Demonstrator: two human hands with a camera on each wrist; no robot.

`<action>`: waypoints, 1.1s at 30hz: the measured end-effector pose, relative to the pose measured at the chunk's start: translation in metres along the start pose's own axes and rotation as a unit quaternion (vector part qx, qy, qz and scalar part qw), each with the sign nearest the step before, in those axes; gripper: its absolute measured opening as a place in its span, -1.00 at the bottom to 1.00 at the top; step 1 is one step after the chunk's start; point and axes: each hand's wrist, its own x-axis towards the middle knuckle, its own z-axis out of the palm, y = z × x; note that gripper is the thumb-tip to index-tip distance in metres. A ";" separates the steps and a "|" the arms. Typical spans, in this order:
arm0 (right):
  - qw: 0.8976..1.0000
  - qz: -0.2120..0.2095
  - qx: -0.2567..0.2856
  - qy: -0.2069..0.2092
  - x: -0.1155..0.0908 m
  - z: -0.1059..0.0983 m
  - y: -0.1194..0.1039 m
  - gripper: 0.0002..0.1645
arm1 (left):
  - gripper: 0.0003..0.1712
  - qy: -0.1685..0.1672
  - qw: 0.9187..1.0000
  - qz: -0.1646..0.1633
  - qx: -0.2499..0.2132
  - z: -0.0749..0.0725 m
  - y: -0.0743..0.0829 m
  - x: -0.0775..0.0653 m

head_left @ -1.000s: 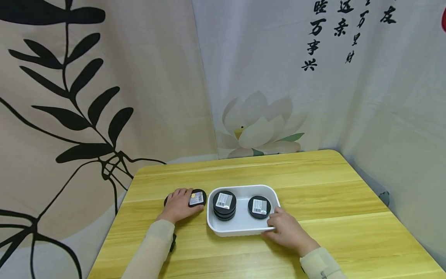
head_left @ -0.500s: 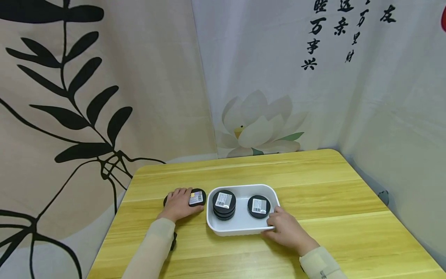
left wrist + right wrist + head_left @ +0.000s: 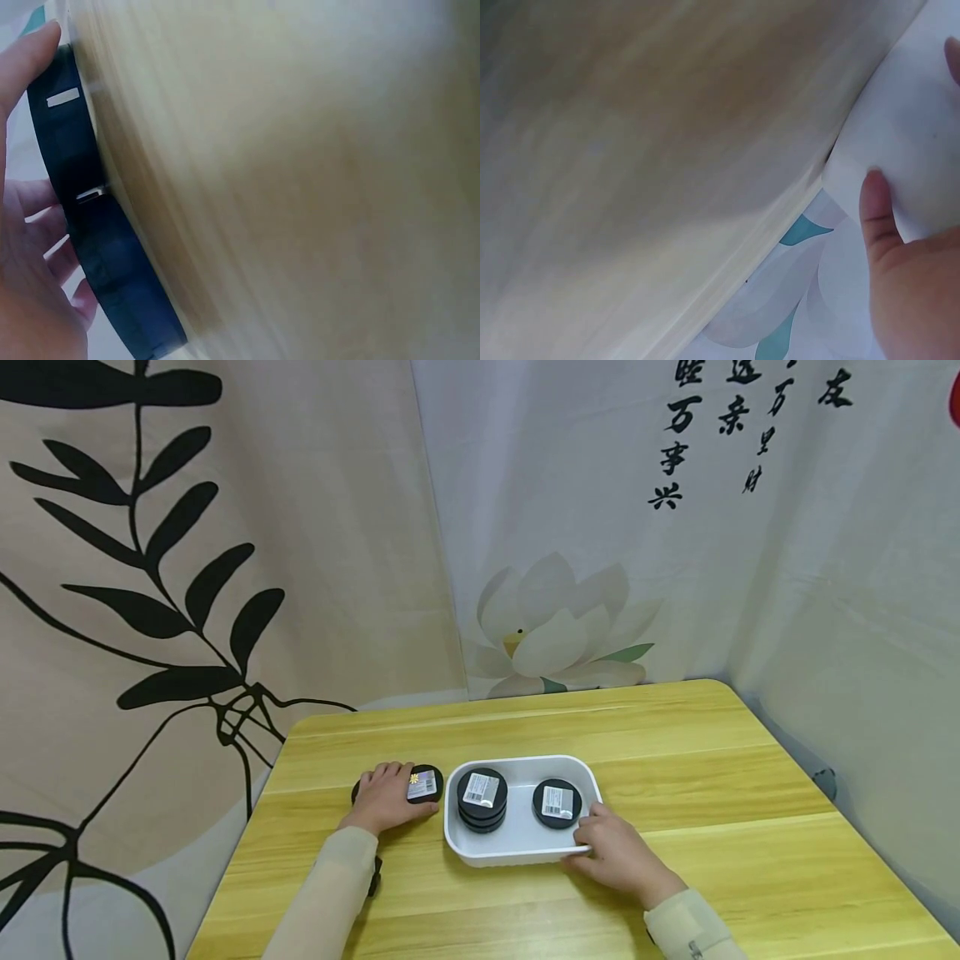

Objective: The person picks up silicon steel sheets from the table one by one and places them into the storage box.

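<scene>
Two flat, round black tins (image 3: 67, 127) sit side by side on the table, left of a white tray (image 3: 517, 860). My left hand (image 3: 386, 797) lies over them, hiding most of the left one. In the left wrist view the thumb touches the upper edge of one tin while the fingers reach over behind both. A label with a yellow flower and a barcode shows on the right tin (image 3: 432, 772). My right hand (image 3: 618, 856) grips the tray's near right corner, its thumb (image 3: 877, 202) against the outer wall. Inside stand a stack of black tins (image 3: 483, 820) and a single one (image 3: 557, 822).
The wooden table (image 3: 675, 760) has rounded back corners. Behind it hangs a pale curtain (image 3: 360, 527) printed with black leaves, a lotus and dark characters. Bare tabletop shows in front of and to the right of the tray.
</scene>
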 end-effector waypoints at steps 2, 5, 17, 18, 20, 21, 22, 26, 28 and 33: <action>1.000 -0.002 -0.001 0.004 0.000 0.000 0.000 -0.70 | 0.19 0.002 1.000 0.001 -0.002 0.000 0.000 0.000; 1.000 0.000 -0.002 0.005 0.000 0.000 0.000 -0.69 | 0.18 0.006 1.000 0.004 -0.003 0.000 0.000 0.001; 1.000 0.003 -0.001 0.001 0.001 -0.002 0.001 -0.68 | 0.18 0.008 1.000 0.001 0.000 0.000 0.002 0.002; 1.000 0.003 -0.002 0.001 0.001 -0.002 0.001 -0.68 | 0.19 0.009 1.000 0.001 0.000 -0.001 0.002 0.002; 1.000 0.003 -0.003 0.001 0.001 -0.001 0.001 -0.67 | 0.19 0.009 1.000 0.000 -0.001 -0.001 0.003 0.002; 1.000 0.003 -0.003 0.000 0.000 0.000 0.002 -0.67 | 0.18 0.009 1.000 0.000 -0.003 -0.001 0.003 0.001; 1.000 0.003 -0.004 -0.002 0.000 0.000 0.002 -0.66 | 0.18 0.009 1.000 0.000 -0.004 -0.001 0.002 0.001; 1.000 0.004 -0.003 -0.009 0.000 0.001 0.001 -0.66 | 0.19 0.011 1.000 -0.001 -0.002 0.000 0.001 0.000; 1.000 0.004 -0.003 -0.010 0.000 0.001 0.001 -0.66 | 0.19 0.013 1.000 0.001 0.000 0.001 0.000 0.000; 1.000 0.006 -0.004 -0.009 0.000 0.001 0.001 -0.65 | 0.17 0.016 1.000 0.003 -0.012 0.000 0.000 0.001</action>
